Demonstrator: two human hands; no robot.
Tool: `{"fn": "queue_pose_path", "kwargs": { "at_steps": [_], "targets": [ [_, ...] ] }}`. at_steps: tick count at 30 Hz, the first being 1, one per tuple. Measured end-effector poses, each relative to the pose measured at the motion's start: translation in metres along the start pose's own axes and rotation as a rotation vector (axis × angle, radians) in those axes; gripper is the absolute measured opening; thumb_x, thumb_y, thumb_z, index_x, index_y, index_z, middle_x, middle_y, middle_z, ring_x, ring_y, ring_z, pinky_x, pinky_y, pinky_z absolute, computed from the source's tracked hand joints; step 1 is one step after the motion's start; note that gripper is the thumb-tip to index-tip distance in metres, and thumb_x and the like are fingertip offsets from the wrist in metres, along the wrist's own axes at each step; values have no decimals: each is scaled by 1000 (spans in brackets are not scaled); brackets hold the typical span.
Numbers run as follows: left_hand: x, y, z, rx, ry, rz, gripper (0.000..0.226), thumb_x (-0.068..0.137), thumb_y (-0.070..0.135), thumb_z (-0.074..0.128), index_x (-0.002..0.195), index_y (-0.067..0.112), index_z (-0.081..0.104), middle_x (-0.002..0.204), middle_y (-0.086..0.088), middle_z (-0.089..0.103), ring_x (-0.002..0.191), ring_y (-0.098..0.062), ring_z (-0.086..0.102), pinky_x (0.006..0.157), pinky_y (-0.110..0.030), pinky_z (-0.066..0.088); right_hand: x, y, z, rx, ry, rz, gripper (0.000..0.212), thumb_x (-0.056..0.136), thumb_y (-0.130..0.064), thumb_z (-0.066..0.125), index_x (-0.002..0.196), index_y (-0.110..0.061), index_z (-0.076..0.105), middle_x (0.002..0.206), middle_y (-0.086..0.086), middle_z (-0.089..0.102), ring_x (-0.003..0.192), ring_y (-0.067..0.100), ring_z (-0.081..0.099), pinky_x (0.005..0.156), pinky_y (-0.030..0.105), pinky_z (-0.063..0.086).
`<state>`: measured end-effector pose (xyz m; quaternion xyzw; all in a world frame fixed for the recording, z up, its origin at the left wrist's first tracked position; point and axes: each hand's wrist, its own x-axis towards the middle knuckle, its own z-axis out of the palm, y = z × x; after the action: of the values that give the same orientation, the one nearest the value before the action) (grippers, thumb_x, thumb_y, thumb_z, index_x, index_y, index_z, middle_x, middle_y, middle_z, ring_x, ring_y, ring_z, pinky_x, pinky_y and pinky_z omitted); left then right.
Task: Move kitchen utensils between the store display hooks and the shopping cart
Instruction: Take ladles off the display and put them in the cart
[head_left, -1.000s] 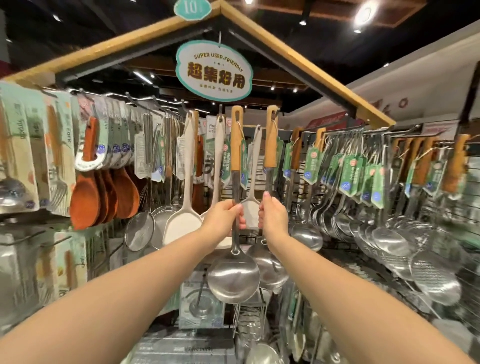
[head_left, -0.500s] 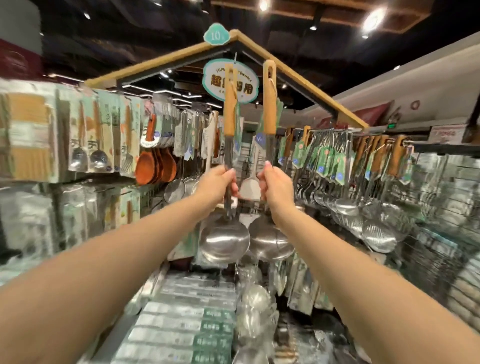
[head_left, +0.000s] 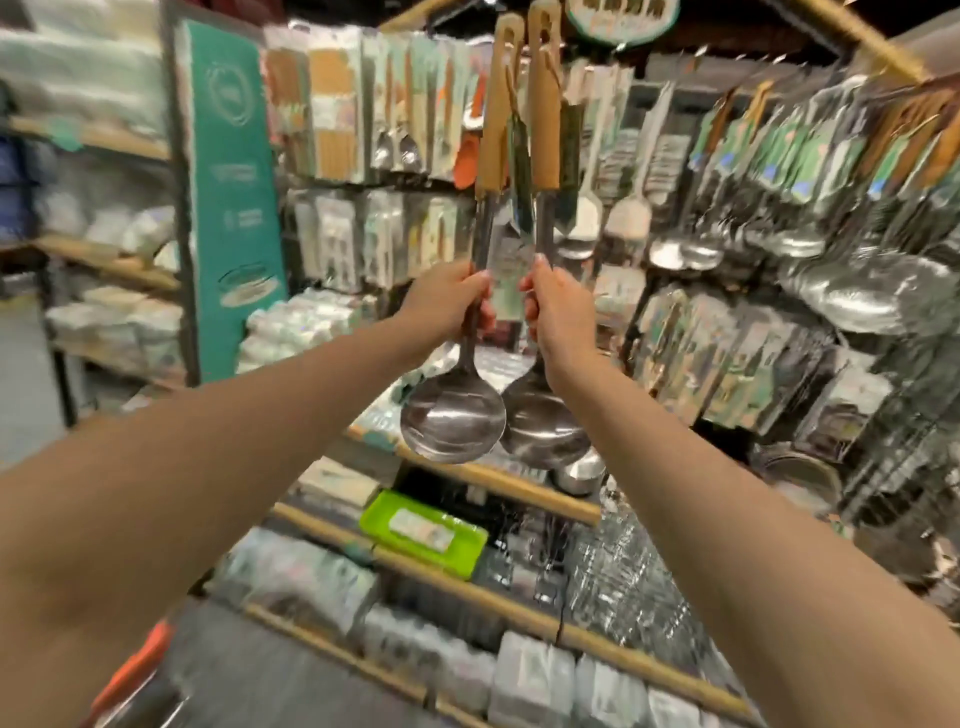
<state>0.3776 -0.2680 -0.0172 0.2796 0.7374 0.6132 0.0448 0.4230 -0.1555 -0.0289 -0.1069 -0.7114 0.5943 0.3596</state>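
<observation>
now both ladles are in the air in front of the shelves, held upright with their bowls low. the left hand (head_left: 449, 301) has its fingers curled round the steel shank of the left ladle (head_left: 453, 415), between the wood and the bowl. the right hand (head_left: 558, 312) grips the right ladle (head_left: 540, 426) the same way. the wooden handles (head_left: 544, 104) stand close together up top, with green tags (head_left: 519, 150) dangling between them. the bowls overlap from this angle, and i cannot tell whether they touch.

judging by the task, the step in hand is the carry to the cart. an orange bar (head_left: 135, 670) at the lower left edge may be its handle, but it is too blurred to say. to do it well, keep both grips firm on the shanks and spread the hands a little so the bowls do not knock. bring the tall handles down early, away from the hanging utensils (head_left: 872, 296) on the right. lay the ladles in bowl first rather than dropping them.
</observation>
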Motion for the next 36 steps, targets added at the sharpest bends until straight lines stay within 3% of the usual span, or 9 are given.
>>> {"fn": "queue_pose_path", "kwargs": {
  "at_steps": [6,10,17,19,23,27,30,33,36],
  "targets": [
    [-95,-42,-112,-55,154,-168,26,99,19,42,75,15,49,65,-3,56,48,-7,59,45,-19,49,-103,-6,106,69,-162,134,40,99,-29,44,62,-16,52,52,-1,42,43,8,36,48,24,27],
    [-147,-77,-204,-56,282,-244,30,100,17,40,71,14,46,63,-4,53,37,0,55,32,-12,36,-175,1,201,105,-255,206,40,99,-29,45,62,-17,52,51,-1,43,41,7,36,49,24,28],
    [-230,-182,-350,109,394,-449,33,100,17,41,68,15,47,51,3,56,42,-5,56,34,-14,38,-295,42,363,210,-381,474,37,100,-27,45,65,-14,50,55,2,41,36,2,36,39,15,29],
    [-246,-218,-378,152,417,-534,35,100,20,42,66,16,49,58,0,58,53,-12,60,43,-18,40,-321,69,401,151,-442,536,37,99,-31,45,66,-16,52,54,-1,45,38,2,40,46,18,35],
    [-264,-302,-415,72,467,-725,30,99,23,44,70,16,51,66,-2,60,58,-15,65,63,-35,49,-354,129,466,84,-550,701,38,101,-31,41,67,-16,51,50,-6,45,35,3,38,41,19,33],
    [-264,-386,-433,-38,520,-914,31,99,23,44,70,15,51,67,-4,60,68,-27,65,81,-51,55,-367,195,517,-157,-638,701,34,100,-36,39,73,-19,51,62,-5,50,53,6,46,54,21,39],
    [-262,-447,-436,-15,539,-1076,31,98,24,45,70,14,51,75,-9,60,82,-31,63,85,-45,54,-374,246,539,-282,-754,749,34,100,-40,37,86,-15,54,72,-2,56,66,12,52,59,25,37],
    [-272,-500,-428,48,432,-1199,29,98,23,45,76,8,56,87,-17,61,83,-26,58,80,-31,48,-382,291,544,-399,-848,778,35,101,-36,37,75,-17,52,74,0,57,71,18,52,63,25,37],
    [-289,-540,-411,-47,442,-1303,32,97,24,47,68,11,53,76,-19,60,73,-30,60,74,-39,53,-385,324,538,-515,-879,781,30,100,-31,42,78,-13,53,80,7,58,78,21,53,68,29,35]
  ]
}}
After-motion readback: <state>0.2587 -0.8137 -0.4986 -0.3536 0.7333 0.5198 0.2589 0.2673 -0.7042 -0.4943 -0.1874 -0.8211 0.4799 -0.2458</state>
